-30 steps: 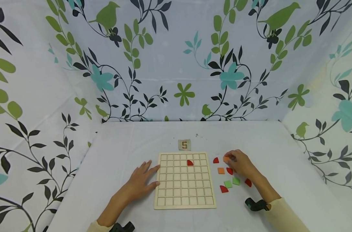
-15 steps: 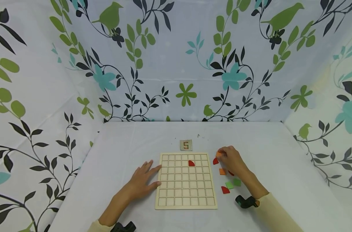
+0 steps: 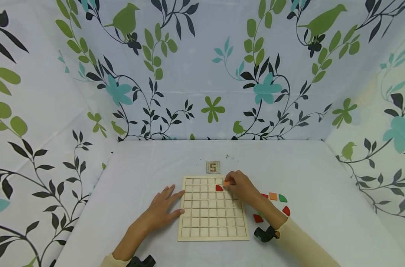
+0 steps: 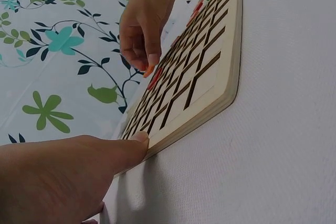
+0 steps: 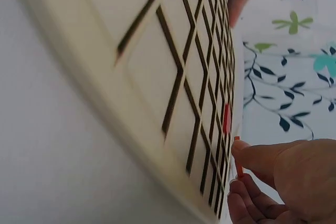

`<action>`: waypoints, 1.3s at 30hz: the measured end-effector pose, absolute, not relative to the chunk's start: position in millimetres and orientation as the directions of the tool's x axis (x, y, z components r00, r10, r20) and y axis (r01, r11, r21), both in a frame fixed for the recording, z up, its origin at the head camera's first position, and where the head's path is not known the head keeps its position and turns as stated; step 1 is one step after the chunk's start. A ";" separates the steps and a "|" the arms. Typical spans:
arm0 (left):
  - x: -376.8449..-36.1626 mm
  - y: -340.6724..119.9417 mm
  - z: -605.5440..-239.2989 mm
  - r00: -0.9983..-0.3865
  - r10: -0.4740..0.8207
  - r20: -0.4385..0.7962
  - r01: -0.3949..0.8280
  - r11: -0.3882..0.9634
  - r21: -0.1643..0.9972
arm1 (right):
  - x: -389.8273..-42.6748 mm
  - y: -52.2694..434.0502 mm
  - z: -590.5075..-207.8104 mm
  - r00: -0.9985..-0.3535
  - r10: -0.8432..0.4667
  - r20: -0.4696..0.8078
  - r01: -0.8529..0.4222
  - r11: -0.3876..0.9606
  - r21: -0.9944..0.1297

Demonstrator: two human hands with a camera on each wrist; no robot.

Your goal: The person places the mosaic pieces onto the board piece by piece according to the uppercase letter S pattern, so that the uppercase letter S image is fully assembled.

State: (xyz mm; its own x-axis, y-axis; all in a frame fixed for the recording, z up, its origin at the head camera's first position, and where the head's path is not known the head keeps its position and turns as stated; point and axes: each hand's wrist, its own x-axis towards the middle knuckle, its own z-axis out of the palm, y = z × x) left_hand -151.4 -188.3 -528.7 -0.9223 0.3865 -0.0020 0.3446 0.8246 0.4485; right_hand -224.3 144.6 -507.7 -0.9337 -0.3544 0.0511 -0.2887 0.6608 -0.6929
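Observation:
A wooden grid board (image 3: 213, 213) lies on the white table, with one red quarter-circle tile (image 3: 219, 188) in a cell near its far side. My left hand (image 3: 160, 209) touches the board's left edge with spread fingers; its thumb (image 4: 137, 137) meets the rim in the left wrist view. Above the far right cells, my right hand (image 3: 242, 187) pinches an orange tile (image 3: 226, 183) between thumb and fingertips. From the right wrist, that orange tile (image 5: 239, 156) appears edge-on, near the red tile (image 5: 226, 118).
Right of the board lie loose tiles: an orange square (image 3: 273, 196), a green quarter-circle (image 3: 283, 198) and red quarter-circles (image 3: 286, 210), some partly behind the right forearm. Beyond the board is a small card (image 3: 213, 167) printed with an S-like figure. Patterned cloth (image 3: 202, 74) hangs behind.
My right hand has carried the orange tile leftward, from the loose tiles to over the board's far right part. The left hand has stayed at the board's edge.

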 end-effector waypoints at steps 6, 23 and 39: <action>-151.0 -188.1 -528.2 -0.924 0.383 0.000 0.342 0.825 0.450 | -224.5 121.3 -507.4 -0.893 -0.441 0.091 -0.376 0.618 -0.691; -150.8 -189.5 -527.5 -0.921 0.389 -0.004 0.344 0.819 0.458 | -222.7 100.8 -515.3 -0.838 -0.529 0.138 -0.500 0.640 -0.583; -152.3 -188.7 -528.8 -0.922 0.387 -0.016 0.335 0.818 0.467 | -221.0 150.1 -493.5 -0.883 -0.453 0.120 -0.420 0.653 -0.630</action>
